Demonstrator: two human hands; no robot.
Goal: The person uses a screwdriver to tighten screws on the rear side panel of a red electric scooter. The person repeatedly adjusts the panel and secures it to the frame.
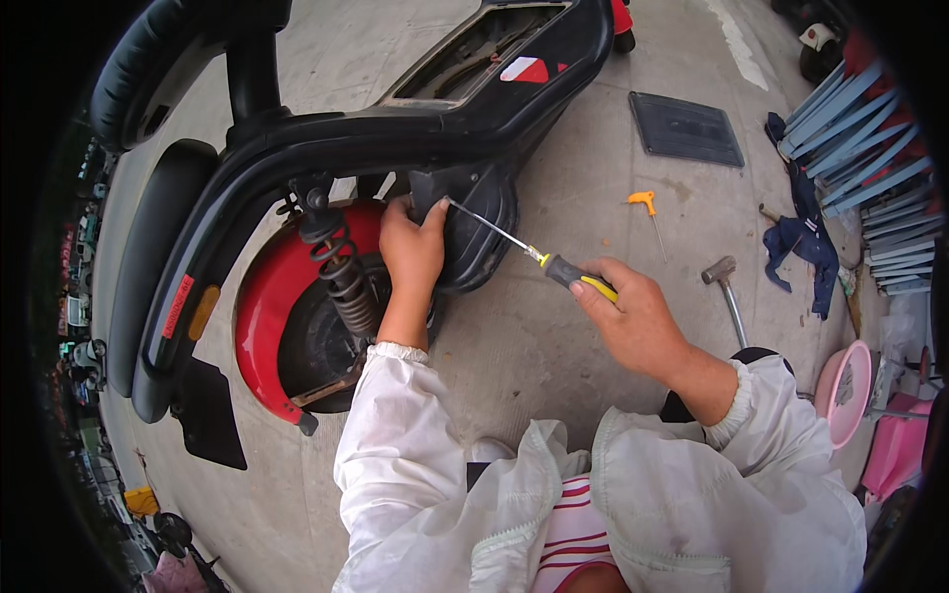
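My right hand [633,316] is closed around the grey and yellow handle of a screwdriver [565,271]. Its shaft points up and left, and the tip meets the thumb of my left hand [413,247]. That hand reaches in beside the black plastic body of an electric scooter [435,138], its fingers curled at a black panel [476,232]. Whether those fingers pinch a small part, I cannot make out. Just left of them are a coil-spring shock absorber [346,282] and a wheel under a red fender [262,306].
On the concrete floor to the right lie an orange-handled hex key [645,203], a hammer [725,282], a flat black panel [685,128] and dark blue cloth [806,242]. Farther right stand a pink basin [843,395] and stacked grey-blue slats [850,124]. The scooter's seat [163,267] extends at left.
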